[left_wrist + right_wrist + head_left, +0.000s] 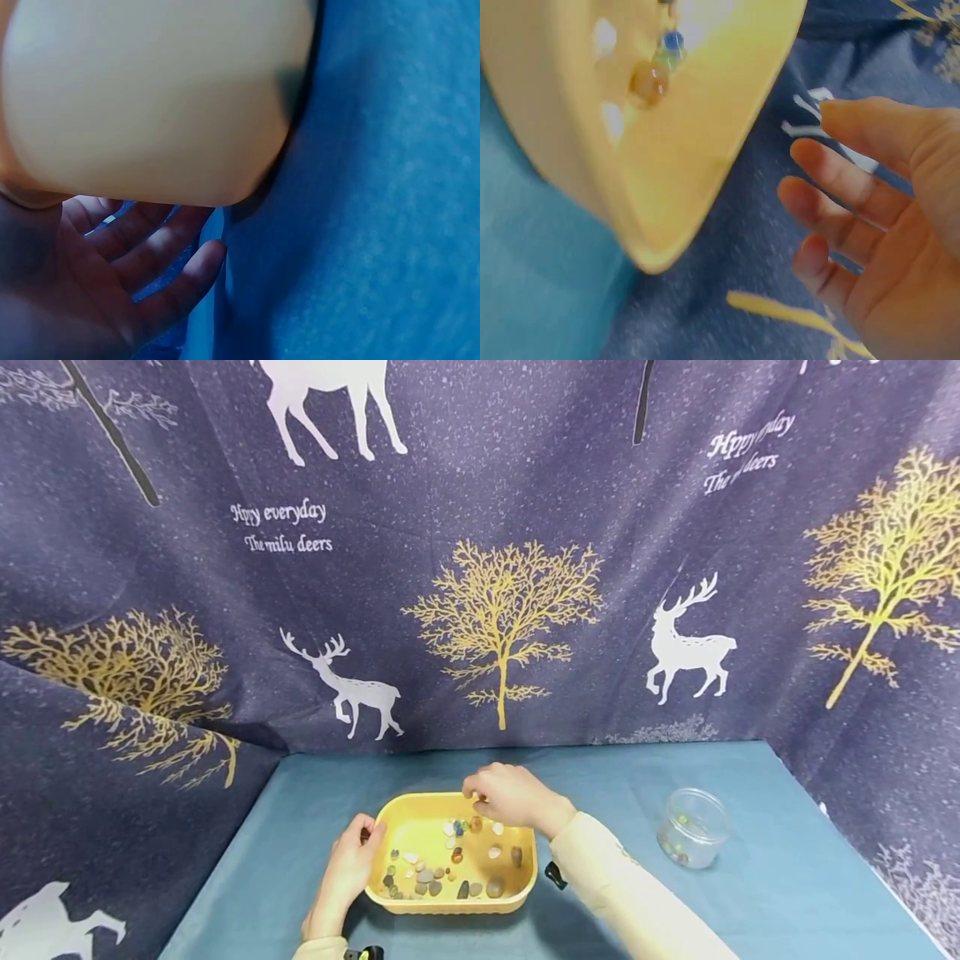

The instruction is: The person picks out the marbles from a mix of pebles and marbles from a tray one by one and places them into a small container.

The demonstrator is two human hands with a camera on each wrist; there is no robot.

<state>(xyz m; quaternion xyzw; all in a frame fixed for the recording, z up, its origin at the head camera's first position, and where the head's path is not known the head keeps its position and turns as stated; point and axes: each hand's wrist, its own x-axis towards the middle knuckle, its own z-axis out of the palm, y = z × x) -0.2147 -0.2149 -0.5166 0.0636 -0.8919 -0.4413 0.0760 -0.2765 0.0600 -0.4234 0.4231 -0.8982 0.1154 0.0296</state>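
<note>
A yellow plastic basin (446, 907) holds pebbles (425, 877) and glass marbles, the stones mostly along its near side. My left hand (352, 864) grips the basin's left rim; in the left wrist view its fingers (161, 259) lie along the outside of the wall. Over the back right corner hovers my right hand (513, 795), its fingers loosely bent. The right wrist view shows nothing between those fingers (832, 217). An amber marble (649, 82) and a blue marble (673, 40) lie inside the basin, near that corner.
To the right stands a clear round jar (693, 828) with a few marbles in it. Blue cloth (622, 777) covers the table, and a dark curtain (465, 710) printed with deer and trees hangs right behind it. A small black object (555, 875) shows beside the right forearm.
</note>
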